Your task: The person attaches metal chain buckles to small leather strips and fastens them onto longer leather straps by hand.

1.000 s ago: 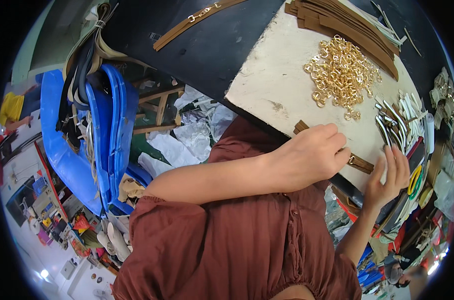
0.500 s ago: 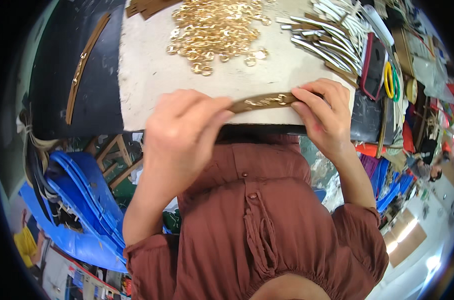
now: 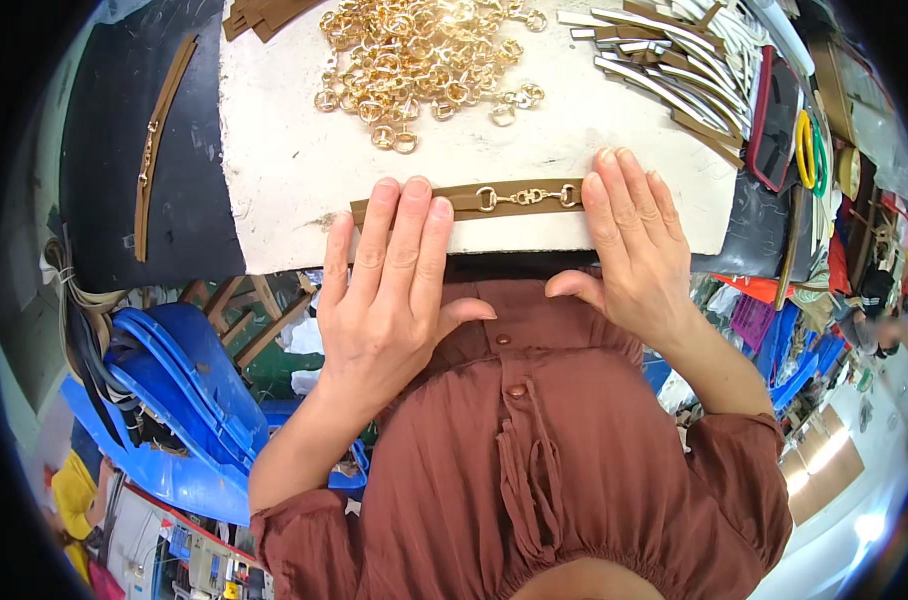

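A brown strap (image 3: pixel 464 203) lies flat along the near edge of the pale board (image 3: pixel 274 170). On its middle sits a gold horsebit-style buckle (image 3: pixel 527 196), a ring at each end. My left hand (image 3: pixel 389 265) rests on the strap's left part, fingers stretched out flat and thumb pointing inward. Over the right part lies my right hand (image 3: pixel 637 235), fingers straight and its thumb apart; it hides the strap's right end. Neither hand grips anything.
Gold metal fittings (image 3: pixel 414 65) are heaped at the board's far middle. Brown and white strips (image 3: pixel 674 70) lie at far right, by a dark red-edged case (image 3: pixel 774 120) and yellow-handled scissors (image 3: pixel 804 150). Another buckled strap (image 3: pixel 164 150) is at left. Blue plastic chairs (image 3: pixel 179 380) stand below.
My hands held the strap by its ends, pinched and blurred. Now it lies on the board and both hands have let go, spreading flat over it.
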Demonstrator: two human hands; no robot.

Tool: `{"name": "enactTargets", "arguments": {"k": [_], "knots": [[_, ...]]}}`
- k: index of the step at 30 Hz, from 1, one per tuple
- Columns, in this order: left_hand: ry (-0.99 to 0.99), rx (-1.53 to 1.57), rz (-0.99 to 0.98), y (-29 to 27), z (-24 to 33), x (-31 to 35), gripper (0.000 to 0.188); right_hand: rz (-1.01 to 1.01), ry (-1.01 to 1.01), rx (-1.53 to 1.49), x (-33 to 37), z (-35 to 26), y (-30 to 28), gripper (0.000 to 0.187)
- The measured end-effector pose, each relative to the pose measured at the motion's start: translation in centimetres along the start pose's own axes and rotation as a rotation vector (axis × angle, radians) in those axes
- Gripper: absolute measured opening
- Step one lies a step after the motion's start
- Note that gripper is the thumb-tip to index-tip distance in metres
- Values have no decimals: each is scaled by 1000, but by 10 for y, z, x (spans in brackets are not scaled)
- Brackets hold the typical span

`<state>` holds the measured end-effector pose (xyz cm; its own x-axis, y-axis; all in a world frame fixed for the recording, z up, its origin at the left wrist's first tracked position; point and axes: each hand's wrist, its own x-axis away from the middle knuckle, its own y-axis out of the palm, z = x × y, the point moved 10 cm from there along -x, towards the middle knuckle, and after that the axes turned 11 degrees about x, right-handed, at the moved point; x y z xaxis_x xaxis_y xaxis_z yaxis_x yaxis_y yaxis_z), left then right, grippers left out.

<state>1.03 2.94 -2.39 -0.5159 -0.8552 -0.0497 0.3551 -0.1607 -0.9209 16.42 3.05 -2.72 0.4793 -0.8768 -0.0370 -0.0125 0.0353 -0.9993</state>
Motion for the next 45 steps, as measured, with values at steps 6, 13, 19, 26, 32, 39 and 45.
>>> {"name": "enactTargets", "arguments": {"k": [6,13,19,26,32,39,45], "knots": [[63,-71,19,-7,7,-3,66,50,-7,39,-4,-1,-14,67],[28,245,379,-59,-31,-7,33,323,169,-75,-12,27,-51,35],[-145,362,350,-59,-39,-11,22,220,267,-267,-10,31,-47,29],[-128,526,376,-56,-42,-2,19,-114,358,-301,-18,33,-33,19],[-176,904,506,-76,-67,16,12,-60,198,-484,-54,29,-59,11],[-648,1007,1003,-124,-207,105,9,24,-258,-675,-252,-87,-77,13],[-835,397,999,-117,-243,124,9,160,-378,-320,-323,-146,-24,11]]}}
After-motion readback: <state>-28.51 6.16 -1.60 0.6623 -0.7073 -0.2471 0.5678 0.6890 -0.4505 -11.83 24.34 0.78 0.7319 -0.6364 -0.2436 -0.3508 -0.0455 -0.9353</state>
